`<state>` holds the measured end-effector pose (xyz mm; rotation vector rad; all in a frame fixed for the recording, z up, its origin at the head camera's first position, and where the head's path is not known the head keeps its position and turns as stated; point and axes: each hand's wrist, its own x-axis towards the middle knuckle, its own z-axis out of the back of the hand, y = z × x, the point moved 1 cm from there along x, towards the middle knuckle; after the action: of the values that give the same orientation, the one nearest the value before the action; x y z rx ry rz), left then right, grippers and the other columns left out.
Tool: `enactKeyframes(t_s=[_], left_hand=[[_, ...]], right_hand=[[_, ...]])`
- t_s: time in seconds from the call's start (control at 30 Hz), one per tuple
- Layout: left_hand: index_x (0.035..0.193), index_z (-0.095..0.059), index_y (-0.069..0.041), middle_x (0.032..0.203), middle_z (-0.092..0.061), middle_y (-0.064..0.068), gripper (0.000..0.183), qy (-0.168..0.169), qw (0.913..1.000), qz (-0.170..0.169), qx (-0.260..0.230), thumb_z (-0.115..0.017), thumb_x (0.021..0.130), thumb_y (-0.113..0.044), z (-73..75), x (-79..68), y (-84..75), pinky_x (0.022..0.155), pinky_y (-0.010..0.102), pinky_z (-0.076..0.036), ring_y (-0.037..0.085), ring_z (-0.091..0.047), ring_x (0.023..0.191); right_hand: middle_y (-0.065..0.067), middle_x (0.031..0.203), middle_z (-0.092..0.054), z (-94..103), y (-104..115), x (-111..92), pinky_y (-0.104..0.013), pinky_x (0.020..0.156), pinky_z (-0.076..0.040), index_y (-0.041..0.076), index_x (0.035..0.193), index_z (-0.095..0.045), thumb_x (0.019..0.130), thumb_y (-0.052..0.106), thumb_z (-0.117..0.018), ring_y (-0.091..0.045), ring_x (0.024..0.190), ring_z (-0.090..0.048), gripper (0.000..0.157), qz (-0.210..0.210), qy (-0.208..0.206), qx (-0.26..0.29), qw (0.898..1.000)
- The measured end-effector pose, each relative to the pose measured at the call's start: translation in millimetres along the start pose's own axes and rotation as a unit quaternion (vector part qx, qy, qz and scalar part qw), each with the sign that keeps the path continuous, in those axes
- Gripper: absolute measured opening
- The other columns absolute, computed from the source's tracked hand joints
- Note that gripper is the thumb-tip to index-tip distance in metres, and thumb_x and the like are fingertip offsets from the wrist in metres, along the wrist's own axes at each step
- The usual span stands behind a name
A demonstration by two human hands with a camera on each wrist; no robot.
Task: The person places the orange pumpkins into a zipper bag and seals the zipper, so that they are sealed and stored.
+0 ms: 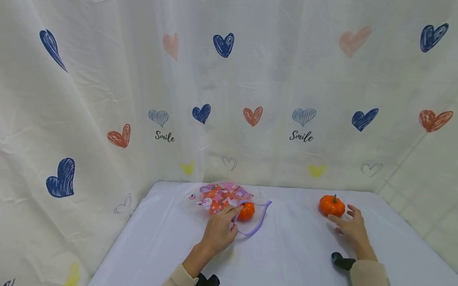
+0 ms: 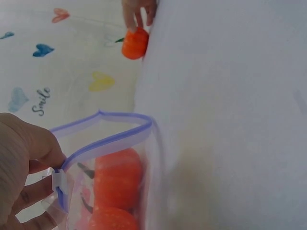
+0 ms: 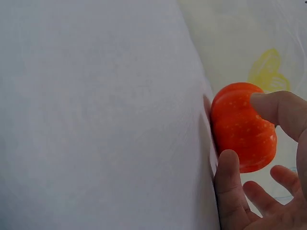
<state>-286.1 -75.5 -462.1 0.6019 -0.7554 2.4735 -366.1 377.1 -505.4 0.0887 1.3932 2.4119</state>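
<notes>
**Loose pumpkin (image 1: 330,205) sits outside the see-through bag (image 1: 224,194)**

Low in the middle of the head view, we see the bag, with pink and purple pictures on it. At least two bagged pumpkins (image 2: 118,179) are inside, orange with dark stems. The bag's purple rim (image 1: 264,216) gapes wide, on its right side. The left hand (image 1: 220,231) pinches that rim between thumb and fingers.

On the white table (image 1: 286,246), lower right of the head view, we find the loose pumpkin. It is round, bumpy, shiny orange, with tiny pale dots and a green stem. The right hand (image 1: 352,230) is just beside it, fingers spread, gripping nothing; we cannot tell if they touch.
</notes>
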Motion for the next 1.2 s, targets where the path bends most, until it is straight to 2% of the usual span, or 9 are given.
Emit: enactKeyframes(t_s=[0.3,0.4,0.63,0.83,0.93,1.03,1.2], left_hand=[[0.135,-0.068,-0.013,0.122,-0.072,0.001,0.050,-0.002,1.0000,-0.004,0.005,-0.078,0.086,-0.010,-1.0,-0.5,0.4,0.086,0.022,-0.059,0.011,-0.068,0.095],[0.135,-0.067,-0.013,0.122,-0.072,0.001,0.050,-0.002,1.0000,-0.005,0.007,-0.078,0.086,-0.010,-0.7,-0.3,0.1,0.087,0.022,-0.059,0.010,-0.068,0.095],[0.135,-0.067,-0.014,0.120,-0.072,0.000,0.051,-0.001,0.9999,-0.003,0.015,-0.079,0.086,-0.012,-0.6,0.1,0.1,0.087,0.021,-0.059,0.009,-0.067,0.092],[0.135,-0.067,-0.015,0.119,-0.071,0.000,0.051,0.000,0.9999,-0.001,0.015,-0.079,0.086,-0.012,-1.4,-0.4,0.9,0.085,0.020,-0.059,0.007,-0.065,0.090],[0.135,-0.068,-0.014,0.119,-0.071,0.000,0.051,0.000,0.9999,-0.002,0.015,-0.079,0.085,-0.011,-1.6,-0.4,1.1,0.085,0.020,-0.059,0.008,-0.065,0.090],[0.134,-0.068,-0.014,0.120,-0.072,0.000,0.050,-0.002,0.9999,-0.002,0.014,-0.079,0.085,-0.011,-1.6,-0.2,1.0,0.086,0.021,-0.059,0.009,-0.067,0.091],[0.133,-0.068,-0.013,0.120,-0.072,0.001,0.049,-0.004,0.9999,-0.001,0.013,-0.079,0.085,-0.011,-1.2,-0.4,-0.1,0.087,0.022,-0.059,0.011,-0.069,0.095]], right_hand=[[-0.039,0.162,-0.006,2.9,6,6,-0.034,0.079,-0.063,-0.002,0.161,0.006,0.091,0.050,-0.073,-0.049,0.122,-0.049,0.118,0.030,0.029,-0.028,0.999],[-0.039,0.162,-0.006,3.4,6,11,-0.033,0.078,-0.063,-0.001,0.161,0.005,0.089,0.051,-0.074,-0.049,0.121,-0.048,0.120,0.031,0.035,-0.032,0.998],[-0.040,0.161,-0.009,2.9,3,19,-0.028,0.072,-0.061,-0.003,0.161,0.003,0.089,0.053,-0.075,-0.038,0.106,-0.056,0.120,0.027,0.037,-0.049,0.998],[-0.040,0.161,-0.011,-0.1,2,18,-0.035,0.077,-0.062,-0.003,0.161,0.001,0.087,0.052,-0.077,-0.048,0.120,-0.047,0.121,0.007,0.025,-0.035,0.999],[-0.039,0.161,-0.012,-0.5,3,15,-0.036,0.081,-0.062,-0.002,0.161,0.000,0.087,0.050,-0.077,-0.049,0.124,-0.045,0.119,0.001,0.022,-0.028,0.999],[-0.039,0.161,-0.012,0.3,4,12,-0.035,0.081,-0.062,-0.002,0.161,-0.001,0.087,0.052,-0.077,-0.044,0.119,-0.051,0.119,0.004,0.023,-0.025,0.999],[-0.040,0.161,-0.010,1.7,7,3,-0.026,0.074,-0.061,-0.001,0.162,0.000,0.087,0.055,-0.076,-0.022,0.089,-0.067,0.121,0.023,0.044,-0.010,0.999]])
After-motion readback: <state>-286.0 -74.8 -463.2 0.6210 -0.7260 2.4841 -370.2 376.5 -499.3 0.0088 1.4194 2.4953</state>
